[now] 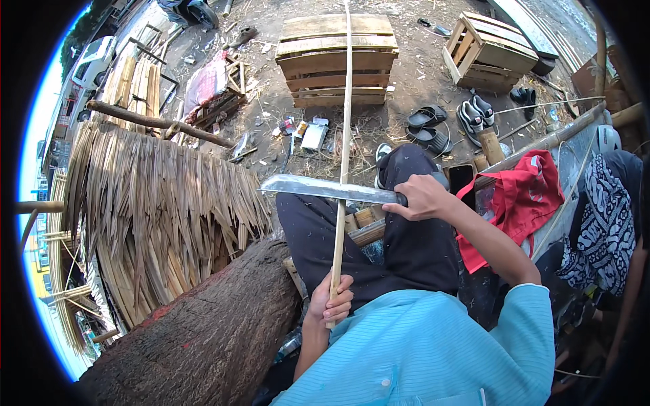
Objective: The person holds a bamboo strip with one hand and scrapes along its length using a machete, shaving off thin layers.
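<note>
Machete (pixel 332 191) is crossing a long pale stick (pixel 346 122) above the knees, the right hand (pixel 425 196) gripping its dark handle (pixel 402 200). The left hand (pixel 330 298) is clasping the stick's near end. Red cloth (pixel 525 203) is lying along the far edge of the bench (pixel 567 134).

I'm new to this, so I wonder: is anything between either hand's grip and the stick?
Nothing visible separates the left grip from the stick. For the right grip, the knife it holds comes between, crossing the stick.
</note>
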Motion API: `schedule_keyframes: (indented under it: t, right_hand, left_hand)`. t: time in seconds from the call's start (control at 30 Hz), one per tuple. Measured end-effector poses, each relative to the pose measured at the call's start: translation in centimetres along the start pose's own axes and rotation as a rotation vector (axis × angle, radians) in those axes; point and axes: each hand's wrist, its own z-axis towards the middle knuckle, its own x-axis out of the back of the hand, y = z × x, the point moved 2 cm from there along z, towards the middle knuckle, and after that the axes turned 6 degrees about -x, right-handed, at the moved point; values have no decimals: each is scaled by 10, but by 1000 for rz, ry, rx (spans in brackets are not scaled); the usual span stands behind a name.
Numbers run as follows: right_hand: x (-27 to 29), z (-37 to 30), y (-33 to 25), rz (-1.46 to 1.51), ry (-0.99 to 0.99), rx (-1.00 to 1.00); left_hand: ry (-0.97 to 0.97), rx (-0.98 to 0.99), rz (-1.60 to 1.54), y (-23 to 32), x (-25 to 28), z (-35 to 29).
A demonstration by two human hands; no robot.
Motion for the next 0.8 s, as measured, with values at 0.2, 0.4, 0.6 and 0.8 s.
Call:
schedule_keyframes:
  t: [0.2,0.4,0.6,0.8]
  right_hand:
    - [7,-3,-14,-78,-180,134]
    - [5,7,-2,-62,36,11]
    - [8,-4,-13,-83,-157,107]
    - [4,10,8,-76,54,21]
  left_hand:
    - [-43,47,-17,-2,4,-4]
    - [-56,22,-86,1,-3,2]
    - [-61,57,-50,-3,2,-1]
    - [-26,35,-69,-5,-5,3]
